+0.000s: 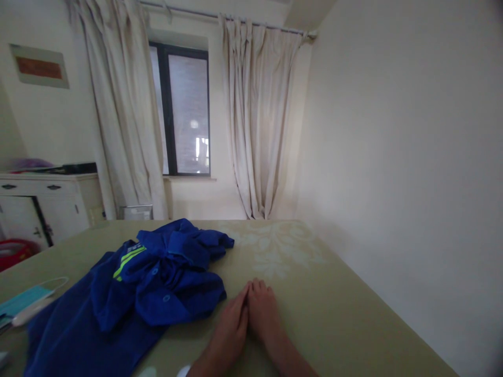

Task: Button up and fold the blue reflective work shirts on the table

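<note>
My left hand (231,320) and my right hand (262,309) lie flat side by side on the olive-green bed surface (338,303), fingers stretched forward and touching each other. Both hold nothing. Just left of my left hand lies a crumpled blue work shirt (165,283) with yellow-green stripes and blue buttons. Its fabric spreads toward the lower left corner of the view. The fingertips rest a little apart from the shirt's right edge.
A blue face mask (27,299) and a white object lie at the left edge. A white cabinet (43,207) and something red (13,251) stand at far left. Behind are a dark window (184,112), cream curtains (259,120) and a plain wall on the right.
</note>
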Tool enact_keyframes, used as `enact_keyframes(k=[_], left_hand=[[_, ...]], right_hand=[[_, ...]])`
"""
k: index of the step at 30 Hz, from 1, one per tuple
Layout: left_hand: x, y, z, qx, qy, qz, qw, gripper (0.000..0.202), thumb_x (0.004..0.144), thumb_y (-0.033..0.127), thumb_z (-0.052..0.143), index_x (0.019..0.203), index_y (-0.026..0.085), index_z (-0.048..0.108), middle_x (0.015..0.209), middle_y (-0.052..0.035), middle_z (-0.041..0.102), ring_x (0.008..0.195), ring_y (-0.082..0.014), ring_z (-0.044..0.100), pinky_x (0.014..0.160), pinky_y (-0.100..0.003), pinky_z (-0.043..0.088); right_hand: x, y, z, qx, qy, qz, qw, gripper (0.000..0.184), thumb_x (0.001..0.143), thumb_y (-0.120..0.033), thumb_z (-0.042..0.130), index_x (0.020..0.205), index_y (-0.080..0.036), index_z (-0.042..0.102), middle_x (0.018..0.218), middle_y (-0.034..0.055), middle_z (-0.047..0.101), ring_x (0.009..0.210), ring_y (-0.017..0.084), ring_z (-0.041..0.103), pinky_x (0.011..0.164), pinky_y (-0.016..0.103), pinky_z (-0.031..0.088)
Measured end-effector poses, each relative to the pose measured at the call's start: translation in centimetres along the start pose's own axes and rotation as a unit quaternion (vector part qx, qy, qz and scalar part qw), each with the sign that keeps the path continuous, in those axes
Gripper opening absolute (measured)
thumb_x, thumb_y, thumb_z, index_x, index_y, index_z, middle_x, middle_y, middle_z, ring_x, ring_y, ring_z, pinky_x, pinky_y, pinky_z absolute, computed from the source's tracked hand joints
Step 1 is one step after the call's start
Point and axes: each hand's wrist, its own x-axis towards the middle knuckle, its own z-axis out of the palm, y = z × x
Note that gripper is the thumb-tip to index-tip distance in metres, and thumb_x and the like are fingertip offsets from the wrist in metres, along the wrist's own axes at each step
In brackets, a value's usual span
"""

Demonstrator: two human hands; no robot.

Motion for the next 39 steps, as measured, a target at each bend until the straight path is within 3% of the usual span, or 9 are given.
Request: enact_keyframes(k=[4, 9, 17, 23, 27, 29, 33, 36, 39], left_hand=[[-0.1, -0.8, -0.4, 0.049, 0.002, 0.033, 0.998, 0.054, 0.100, 0.027, 0.037, 0.154, 0.023, 0.042, 0.156, -0.0080, 0.050, 0.142, -0.0216, 0.048, 0.119, -0.040, 0.040], [-0.1, -0.1, -0.5, 0.119, -0.055, 0.066, 0.989, 0.058, 0.097, 0.018, 0.039, 0.155, 0.025, 0.040, 0.149, -0.0078, 0.057, 0.133, -0.0220, 0.055, 0.114, -0.038, 0.046], [-0.3, 0.0, -2.0, 0.258, -0.011, 0.101, 0.961, 0.067, 0.088, 0.011, 0.049, 0.152, 0.033, 0.042, 0.145, -0.0046, 0.061, 0.132, -0.0232, 0.056, 0.121, -0.046, 0.035], [-0.3, -1.7, -5.2, 0.400, 0.103, 0.000, 0.911, 0.061, 0.088, 0.013, 0.051, 0.145, 0.033, 0.053, 0.154, -0.0067, 0.052, 0.142, -0.0298, 0.043, 0.124, -0.061, 0.009], [-0.6, -3.1, -6.6, 0.439, 0.148, -0.104, 0.880, 0.053, 0.091, 0.036, 0.056, 0.143, 0.026, 0.055, 0.153, -0.0145, 0.049, 0.139, -0.0345, 0.043, 0.119, -0.061, 0.021], [-0.5, -3.7, -7.3, 0.440, 0.143, -0.139, 0.876, 0.047, 0.092, 0.029, 0.054, 0.138, 0.026, 0.058, 0.147, -0.0140, 0.053, 0.135, -0.0338, 0.046, 0.112, -0.057, 0.032], [0.8, -4.0, -9.0, 0.299, 0.170, -0.166, 0.924, 0.037, 0.089, 0.016, 0.045, 0.119, 0.025, 0.065, 0.123, -0.0087, 0.067, 0.121, -0.0291, 0.056, 0.106, -0.049, 0.040], [1.5, -2.8, -10.0, -0.003, 0.239, -0.142, 0.961, 0.032, 0.096, 0.046, 0.042, 0.094, 0.022, 0.064, 0.098, -0.0075, 0.070, 0.101, -0.0262, 0.064, 0.095, -0.040, 0.048], [0.8, -0.2, -9.5, -0.275, 0.201, -0.151, 0.928, 0.052, 0.086, 0.073, 0.049, 0.069, 0.024, 0.051, 0.074, -0.0028, 0.064, 0.079, -0.0224, 0.063, 0.080, -0.035, 0.052]], right_hand=[[-0.1, 0.0, 1.2, 0.080, 0.033, -0.016, 0.996, 0.045, 0.083, -0.001, 0.046, 0.117, -0.019, 0.068, 0.117, 0.0139, 0.067, 0.113, 0.029, 0.059, 0.098, 0.042, 0.045], [-0.7, 1.7, 0.1, 0.220, 0.010, -0.014, 0.975, 0.034, 0.081, -0.002, 0.048, 0.101, -0.021, 0.067, 0.108, 0.0073, 0.066, 0.103, 0.020, 0.060, 0.092, 0.029, 0.047], [-0.7, 1.4, 0.1, 0.200, 0.003, -0.016, 0.980, 0.029, 0.083, -0.006, 0.052, 0.102, -0.022, 0.066, 0.110, 0.0078, 0.064, 0.108, 0.023, 0.059, 0.098, 0.034, 0.046], [-0.8, 1.4, 0.0, 0.175, 0.006, -0.024, 0.984, 0.026, 0.084, -0.009, 0.055, 0.104, -0.022, 0.065, 0.109, 0.0072, 0.063, 0.106, 0.023, 0.059, 0.097, 0.035, 0.046], [-0.8, 1.3, -0.6, 0.183, -0.004, -0.021, 0.983, 0.024, 0.084, -0.011, 0.056, 0.104, -0.023, 0.065, 0.110, 0.0071, 0.063, 0.106, 0.023, 0.059, 0.096, 0.035, 0.047], [-1.0, 1.3, -0.8, 0.191, -0.007, -0.019, 0.981, 0.026, 0.085, -0.012, 0.056, 0.106, -0.023, 0.065, 0.111, 0.0070, 0.063, 0.107, 0.023, 0.059, 0.098, 0.035, 0.046], [-1.2, 1.5, -0.6, 0.206, -0.010, -0.014, 0.978, 0.027, 0.084, -0.012, 0.057, 0.107, -0.023, 0.067, 0.112, 0.0070, 0.064, 0.109, 0.023, 0.059, 0.099, 0.036, 0.046], [-0.8, 1.9, -0.2, 0.249, -0.003, -0.010, 0.968, 0.025, 0.084, -0.016, 0.058, 0.106, -0.023, 0.067, 0.112, 0.0074, 0.065, 0.109, 0.023, 0.061, 0.099, 0.037, 0.047], [0.2, 2.7, 0.1, 0.361, 0.010, 0.040, 0.932, 0.027, 0.093, -0.037, 0.054, 0.113, -0.023, 0.065, 0.114, 0.0100, 0.067, 0.106, 0.024, 0.065, 0.095, 0.038, 0.051]])
